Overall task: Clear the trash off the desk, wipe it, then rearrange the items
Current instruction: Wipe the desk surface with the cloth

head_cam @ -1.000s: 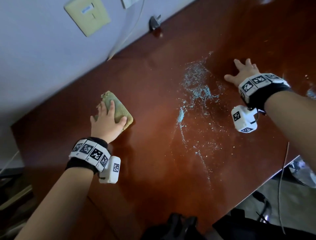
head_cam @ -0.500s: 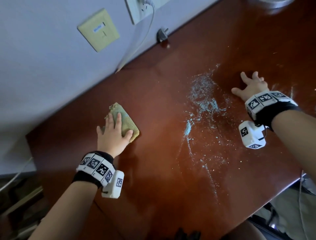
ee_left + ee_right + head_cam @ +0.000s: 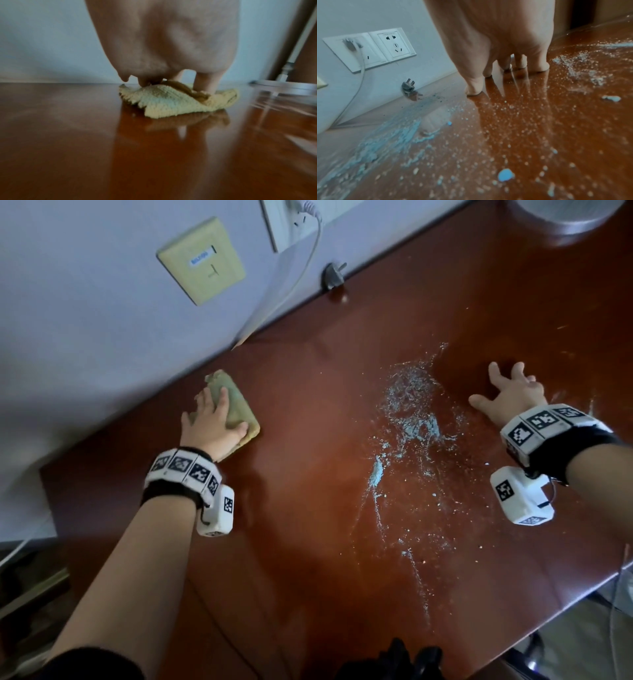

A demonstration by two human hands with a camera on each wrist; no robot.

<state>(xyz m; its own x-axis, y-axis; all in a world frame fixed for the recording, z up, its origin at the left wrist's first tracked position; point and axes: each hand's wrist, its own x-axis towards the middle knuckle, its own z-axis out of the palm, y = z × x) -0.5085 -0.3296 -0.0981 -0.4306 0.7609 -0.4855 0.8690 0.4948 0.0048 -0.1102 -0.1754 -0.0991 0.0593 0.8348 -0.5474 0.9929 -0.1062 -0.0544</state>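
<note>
Wiping is underway but nowhere near finished, by my read. No loose trash shows on the desk (image 3: 308,594), so the clearing step looks done. The pale blue powdery spill (image 3: 407,419) sits mid-desk, untouched by the cloth, with specks trailing toward the near edge. Nothing to rearrange is in view apart from a round grey base (image 3: 565,213) at the far right corner.

Your left hand (image 3: 212,422) lies flat on the yellow-green cloth (image 3: 239,409), fingers straight and pressing down, thumb along its near edge. That cloth sits at the far left of the desk, close to the wall (image 3: 85,337) and well apart from the spill. The left wrist view shows it folded and bunched under your fingertips (image 3: 202,86).

Your right hand (image 3: 510,395) is splayed on bare wood just right of the spill, fingers spread, holding nothing, bracing as far as I can tell.

An unplugged plug (image 3: 333,276) rests at the wall edge.
</note>
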